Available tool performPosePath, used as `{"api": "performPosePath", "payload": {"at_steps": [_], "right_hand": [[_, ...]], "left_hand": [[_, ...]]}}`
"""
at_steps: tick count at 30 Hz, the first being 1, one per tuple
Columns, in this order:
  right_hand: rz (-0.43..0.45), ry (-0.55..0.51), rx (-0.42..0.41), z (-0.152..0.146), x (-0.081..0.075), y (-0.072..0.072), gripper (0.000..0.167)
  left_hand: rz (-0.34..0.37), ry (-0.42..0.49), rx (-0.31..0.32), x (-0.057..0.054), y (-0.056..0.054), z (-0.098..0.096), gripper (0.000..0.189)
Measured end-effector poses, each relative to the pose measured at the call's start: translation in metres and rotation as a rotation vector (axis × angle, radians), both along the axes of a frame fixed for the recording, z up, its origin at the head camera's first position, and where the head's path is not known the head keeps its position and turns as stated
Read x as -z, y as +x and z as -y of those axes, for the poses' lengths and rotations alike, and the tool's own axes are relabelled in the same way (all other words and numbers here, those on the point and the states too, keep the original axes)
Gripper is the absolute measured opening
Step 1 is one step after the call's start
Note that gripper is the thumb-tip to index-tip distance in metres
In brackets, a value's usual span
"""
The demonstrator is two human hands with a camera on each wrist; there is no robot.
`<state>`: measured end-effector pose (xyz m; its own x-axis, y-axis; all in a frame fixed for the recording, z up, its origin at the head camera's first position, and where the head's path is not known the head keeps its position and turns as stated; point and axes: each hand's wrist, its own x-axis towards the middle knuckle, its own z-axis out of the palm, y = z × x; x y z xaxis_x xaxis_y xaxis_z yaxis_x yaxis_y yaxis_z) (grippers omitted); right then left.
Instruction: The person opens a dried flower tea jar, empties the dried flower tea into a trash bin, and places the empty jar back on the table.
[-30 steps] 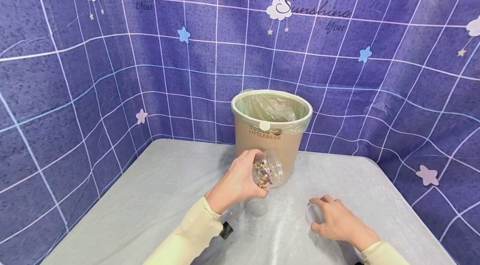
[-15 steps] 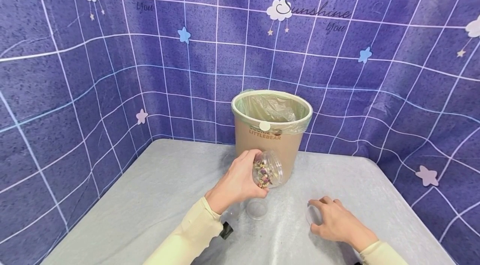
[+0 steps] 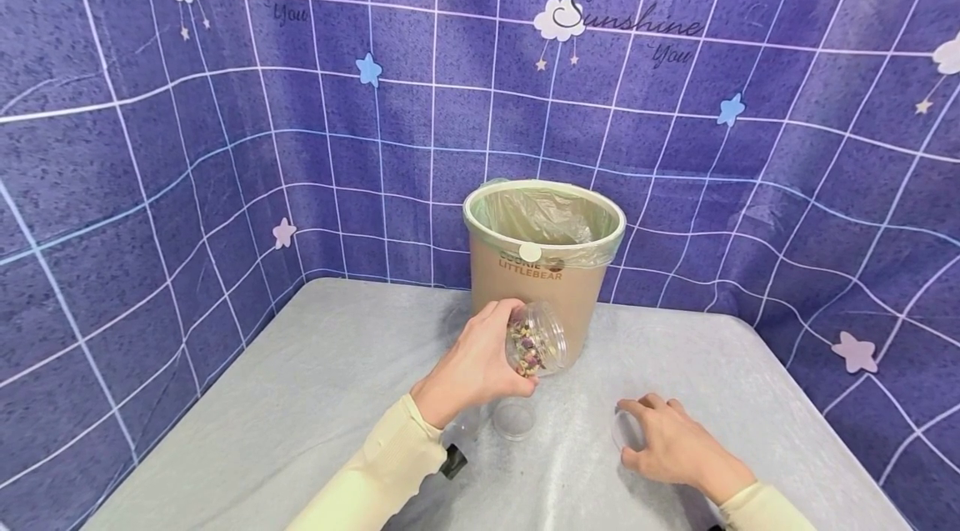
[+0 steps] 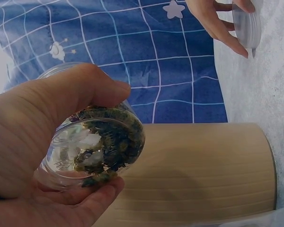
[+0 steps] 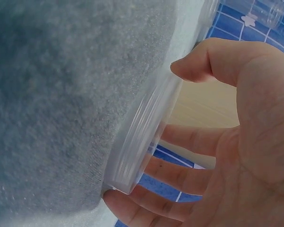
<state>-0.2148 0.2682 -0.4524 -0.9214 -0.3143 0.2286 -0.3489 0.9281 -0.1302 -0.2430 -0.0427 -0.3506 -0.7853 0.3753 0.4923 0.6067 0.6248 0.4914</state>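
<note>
My left hand [image 3: 476, 356] grips a clear plastic jar [image 3: 542, 339], tipped on its side with its mouth facing right, in front of the bin. Dried flowers [image 4: 116, 142] lie inside it, heaped along the lower wall. Lower right in the head view, my right hand [image 3: 671, 439] holds a clear round lid [image 5: 144, 142] at the table surface, thumb at one side of the rim and fingertips at the other. Between the hands, a second clear round lid [image 3: 513, 418] lies on the table.
A beige bin [image 3: 536, 285] with a pale rim and a plastic liner stands at the back of the grey-covered table [image 3: 360, 348]. A clear bottle [image 3: 461, 429] sits partly hidden behind my left wrist. A purple-blue grid-patterned curtain [image 3: 420, 114] surrounds the table.
</note>
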Motion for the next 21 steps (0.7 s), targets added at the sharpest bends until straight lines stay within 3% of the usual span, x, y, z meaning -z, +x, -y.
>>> {"api": "performPosePath", "payload": {"at_steps": [6,21], "right_hand": [[0.005,-0.019,-0.013,0.0,-0.006,-0.001,0.065],[-0.201,-0.156,-0.102,-0.018,-0.057,-0.014,0.061]], "left_hand": [[-0.006,-0.003,-0.002,-0.001,0.0,0.0,0.089],[-0.023,0.001,-0.012,-0.005,0.003,0.0,0.088]]}}
